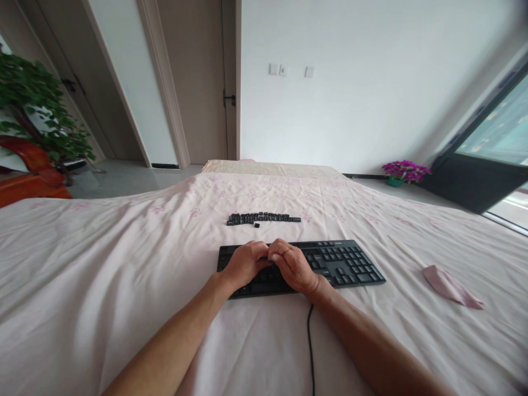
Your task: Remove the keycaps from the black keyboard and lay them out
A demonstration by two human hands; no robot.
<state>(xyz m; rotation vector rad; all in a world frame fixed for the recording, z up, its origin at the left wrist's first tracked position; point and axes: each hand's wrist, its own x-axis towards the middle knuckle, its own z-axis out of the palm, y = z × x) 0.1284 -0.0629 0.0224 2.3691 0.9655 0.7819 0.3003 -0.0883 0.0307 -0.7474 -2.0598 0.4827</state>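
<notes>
Black keyboard [346, 263], hands [245, 264] [293, 267] over it — curled, close

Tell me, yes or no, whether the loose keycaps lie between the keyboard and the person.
No: the loose keycaps lie on the pale pink cloth beyond the keyboard, on its far side.

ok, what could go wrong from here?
The lone key, apart from the row of keys, could get lost in folds of the cloth. The keyboard, on that wrinkled cloth, might slip under the left hand and right hand. The cable could snag.
</notes>
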